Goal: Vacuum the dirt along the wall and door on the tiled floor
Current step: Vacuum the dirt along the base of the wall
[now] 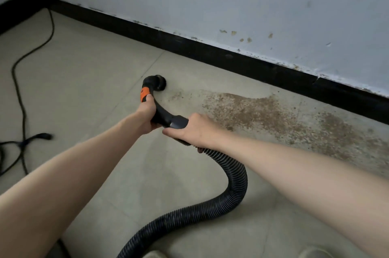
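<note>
Both arms reach forward. The left hand point(147, 115) wraps the curved handle point(162, 113); the right hand point(194, 131) clasps the hose point(235, 182) cuff behind it. Ahead of the left-hand grip, the nozzle point(159, 82) meets the floor point(84, 72); the dirt point(263, 110) lies rightward.

Open tile floor point(88, 72) lies left of the nozzle point(158, 82). The skirting point(210, 51) closes the far side. A cable point(19, 89) snakes along the left, and the hose point(231, 184) loops across the near floor.
</note>
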`<action>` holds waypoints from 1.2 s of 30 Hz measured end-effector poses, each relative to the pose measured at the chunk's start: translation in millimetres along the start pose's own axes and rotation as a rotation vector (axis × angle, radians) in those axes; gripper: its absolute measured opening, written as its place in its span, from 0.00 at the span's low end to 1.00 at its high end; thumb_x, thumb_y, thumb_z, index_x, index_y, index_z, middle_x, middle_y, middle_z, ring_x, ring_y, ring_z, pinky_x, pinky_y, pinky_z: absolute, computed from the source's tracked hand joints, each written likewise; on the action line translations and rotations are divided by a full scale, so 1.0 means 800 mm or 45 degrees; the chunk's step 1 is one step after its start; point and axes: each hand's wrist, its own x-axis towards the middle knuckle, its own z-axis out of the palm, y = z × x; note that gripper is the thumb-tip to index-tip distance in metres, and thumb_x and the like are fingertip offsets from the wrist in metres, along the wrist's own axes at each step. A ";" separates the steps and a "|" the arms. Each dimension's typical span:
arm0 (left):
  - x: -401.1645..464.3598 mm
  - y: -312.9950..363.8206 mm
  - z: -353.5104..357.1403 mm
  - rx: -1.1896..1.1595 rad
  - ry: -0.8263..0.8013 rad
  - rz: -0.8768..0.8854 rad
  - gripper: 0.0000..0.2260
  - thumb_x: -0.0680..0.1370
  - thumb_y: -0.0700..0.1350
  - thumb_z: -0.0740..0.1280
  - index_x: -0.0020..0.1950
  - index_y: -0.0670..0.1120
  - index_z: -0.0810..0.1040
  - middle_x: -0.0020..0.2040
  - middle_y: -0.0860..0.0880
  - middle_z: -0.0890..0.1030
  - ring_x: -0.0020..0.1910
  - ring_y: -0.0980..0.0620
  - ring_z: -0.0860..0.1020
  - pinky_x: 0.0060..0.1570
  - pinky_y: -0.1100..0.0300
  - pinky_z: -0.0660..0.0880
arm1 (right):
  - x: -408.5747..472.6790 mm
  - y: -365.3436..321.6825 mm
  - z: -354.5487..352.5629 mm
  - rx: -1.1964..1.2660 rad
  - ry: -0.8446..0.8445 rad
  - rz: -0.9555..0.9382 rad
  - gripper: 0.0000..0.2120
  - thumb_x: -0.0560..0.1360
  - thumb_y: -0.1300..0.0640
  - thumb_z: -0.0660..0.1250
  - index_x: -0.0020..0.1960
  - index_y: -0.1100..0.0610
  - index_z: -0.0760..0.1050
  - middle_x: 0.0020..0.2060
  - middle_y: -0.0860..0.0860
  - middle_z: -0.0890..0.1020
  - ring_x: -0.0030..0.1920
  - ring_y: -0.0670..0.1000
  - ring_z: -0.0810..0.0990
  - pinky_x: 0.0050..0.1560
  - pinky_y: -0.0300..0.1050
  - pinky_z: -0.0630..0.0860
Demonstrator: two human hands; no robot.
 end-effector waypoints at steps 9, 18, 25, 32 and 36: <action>-0.013 -0.051 0.012 -0.211 0.065 0.009 0.25 0.81 0.57 0.53 0.73 0.44 0.60 0.61 0.44 0.72 0.51 0.46 0.72 0.44 0.50 0.72 | -0.036 0.033 0.002 -0.061 -0.086 -0.011 0.33 0.65 0.25 0.64 0.40 0.58 0.73 0.30 0.53 0.83 0.23 0.50 0.81 0.33 0.44 0.79; -0.023 -0.055 0.064 -0.013 -0.025 0.037 0.24 0.81 0.57 0.53 0.71 0.44 0.62 0.59 0.43 0.73 0.55 0.43 0.75 0.44 0.49 0.75 | -0.072 0.068 -0.013 0.178 -0.011 0.074 0.33 0.68 0.29 0.65 0.44 0.62 0.76 0.34 0.57 0.84 0.26 0.54 0.82 0.35 0.49 0.80; -0.040 -0.058 0.107 0.148 -0.061 0.047 0.22 0.81 0.57 0.53 0.66 0.42 0.66 0.60 0.40 0.75 0.57 0.42 0.76 0.47 0.48 0.78 | -0.095 0.098 -0.021 0.332 0.070 0.168 0.28 0.68 0.31 0.67 0.39 0.58 0.73 0.31 0.54 0.82 0.24 0.53 0.81 0.30 0.47 0.77; -0.063 -0.080 0.158 0.360 -0.162 0.093 0.24 0.81 0.57 0.52 0.68 0.42 0.65 0.56 0.43 0.75 0.53 0.43 0.76 0.37 0.53 0.76 | -0.136 0.140 -0.015 0.539 0.188 0.311 0.30 0.60 0.29 0.67 0.37 0.57 0.74 0.24 0.48 0.78 0.21 0.52 0.79 0.23 0.42 0.73; -0.073 -0.093 0.185 0.454 -0.237 0.087 0.25 0.81 0.58 0.52 0.70 0.42 0.64 0.60 0.41 0.75 0.57 0.42 0.76 0.48 0.50 0.77 | -0.157 0.159 -0.013 0.588 0.261 0.378 0.26 0.63 0.31 0.69 0.36 0.55 0.73 0.24 0.47 0.78 0.21 0.52 0.78 0.24 0.43 0.73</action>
